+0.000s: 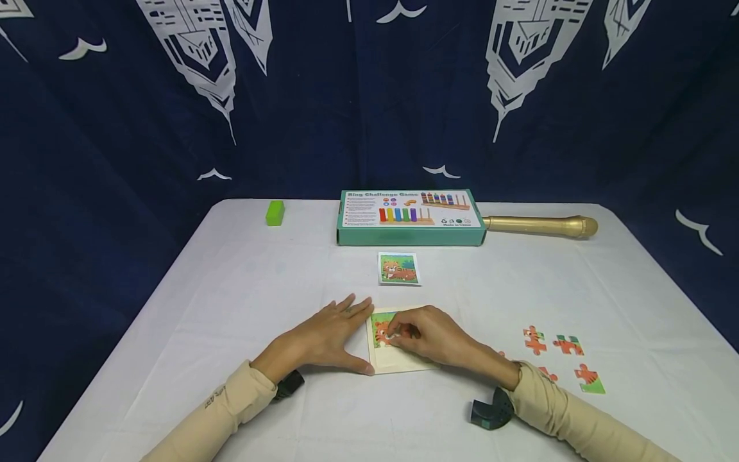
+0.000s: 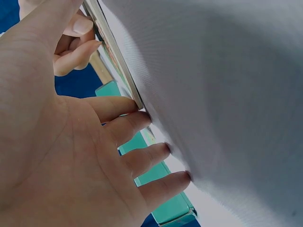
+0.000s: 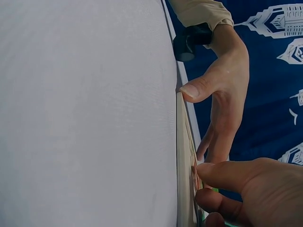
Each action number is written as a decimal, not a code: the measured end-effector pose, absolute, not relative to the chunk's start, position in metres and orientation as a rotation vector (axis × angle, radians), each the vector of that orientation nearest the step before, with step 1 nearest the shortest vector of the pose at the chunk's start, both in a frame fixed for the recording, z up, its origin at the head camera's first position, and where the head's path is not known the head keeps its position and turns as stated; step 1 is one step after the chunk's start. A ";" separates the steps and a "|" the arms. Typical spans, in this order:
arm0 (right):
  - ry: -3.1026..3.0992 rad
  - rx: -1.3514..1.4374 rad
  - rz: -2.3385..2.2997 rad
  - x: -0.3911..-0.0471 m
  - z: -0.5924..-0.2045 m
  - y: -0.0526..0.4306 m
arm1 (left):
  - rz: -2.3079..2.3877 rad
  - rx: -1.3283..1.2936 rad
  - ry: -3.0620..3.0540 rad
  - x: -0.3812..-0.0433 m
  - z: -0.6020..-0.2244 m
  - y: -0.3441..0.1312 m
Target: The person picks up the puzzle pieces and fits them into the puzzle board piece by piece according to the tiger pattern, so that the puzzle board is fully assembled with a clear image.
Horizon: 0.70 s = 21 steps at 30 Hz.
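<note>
A pale, square puzzle tray [image 1: 404, 364] lies in front of me, with tiger picture pieces [image 1: 382, 326] in its upper left part. My left hand [image 1: 331, 337] is spread flat beside the tray; its thumb is at the near left corner and its index finger at the far left corner. Over the tray, my right hand [image 1: 433, 333] has its fingers curled, with thumb and index fingertips pinching a puzzle piece at the tiger picture; the fingers mostly hide that piece. In the right wrist view, the right thumb [image 3: 227, 175] comes down onto the tray's face.
Several loose puzzle pieces [image 1: 568, 345] lie to the right, some partly behind the right forearm. A small tiger picture card [image 1: 399, 269] is beyond the tray. Farther back are a green game box [image 1: 411, 237], a gold stick [image 1: 537, 226] and a green block [image 1: 274, 213].
</note>
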State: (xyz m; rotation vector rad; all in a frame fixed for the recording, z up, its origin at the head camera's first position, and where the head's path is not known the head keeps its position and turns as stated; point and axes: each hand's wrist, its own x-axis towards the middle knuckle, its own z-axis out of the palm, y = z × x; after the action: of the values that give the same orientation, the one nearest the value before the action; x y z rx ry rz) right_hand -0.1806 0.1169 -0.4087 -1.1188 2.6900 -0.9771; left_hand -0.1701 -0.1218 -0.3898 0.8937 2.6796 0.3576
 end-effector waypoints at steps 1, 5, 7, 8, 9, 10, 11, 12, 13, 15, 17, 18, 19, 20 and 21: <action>2.684 -1.121 -0.975 -0.180 -0.409 0.117 | 0.356 0.895 2.680 -0.170 -0.390 -0.122; 2.683 -1.121 -0.962 -0.180 -0.408 0.117 | 0.352 0.901 2.679 -0.170 -0.390 -0.122; 2.681 -1.130 -0.964 -0.179 -0.408 0.117 | 0.350 0.903 2.679 -0.170 -0.390 -0.122; 2.680 -1.137 -0.966 -0.179 -0.408 0.117 | 0.352 0.903 2.679 -0.170 -0.391 -0.123; 2.681 -1.138 -0.964 -0.179 -0.408 0.117 | 0.350 0.905 2.680 -0.170 -0.391 -0.123; 2.679 -1.141 -0.966 -0.179 -0.408 0.117 | 0.348 0.905 2.681 -0.170 -0.391 -0.123; 2.675 -1.142 -0.967 -0.179 -0.408 0.117 | 0.346 0.904 2.681 -0.170 -0.391 -0.123; 2.672 -1.140 -0.969 -0.178 -0.408 0.117 | 0.343 0.904 2.682 -0.170 -0.391 -0.123; 2.671 -1.138 -0.970 -0.178 -0.407 0.117 | 0.341 0.904 2.682 -0.170 -0.392 -0.123; 2.669 -1.126 -0.968 -0.178 -0.407 0.117 | 0.339 0.901 2.681 -0.170 -0.392 -0.123; 2.669 -1.125 -0.970 -0.178 -0.407 0.117 | 0.343 0.898 2.680 -0.169 -0.392 -0.123; 2.669 -1.123 -0.970 -0.178 -0.407 0.117 | 0.344 0.899 2.680 -0.169 -0.392 -0.123; 2.665 -1.125 -0.976 -0.179 -0.407 0.118 | 0.344 0.897 2.680 -0.169 -0.392 -0.122; 2.663 -1.128 -0.986 -0.178 -0.407 0.118 | 0.343 0.897 2.680 -0.169 -0.392 -0.122; 2.664 -1.131 -0.996 -0.178 -0.407 0.119 | 0.342 0.897 2.681 -0.169 -0.392 -0.122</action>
State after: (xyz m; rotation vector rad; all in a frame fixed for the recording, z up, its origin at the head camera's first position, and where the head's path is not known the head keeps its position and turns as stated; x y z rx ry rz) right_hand -0.1783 0.1188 -0.4071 -1.1310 2.6644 -0.9963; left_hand -0.1693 -0.1222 -0.3918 0.8973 2.6808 0.3422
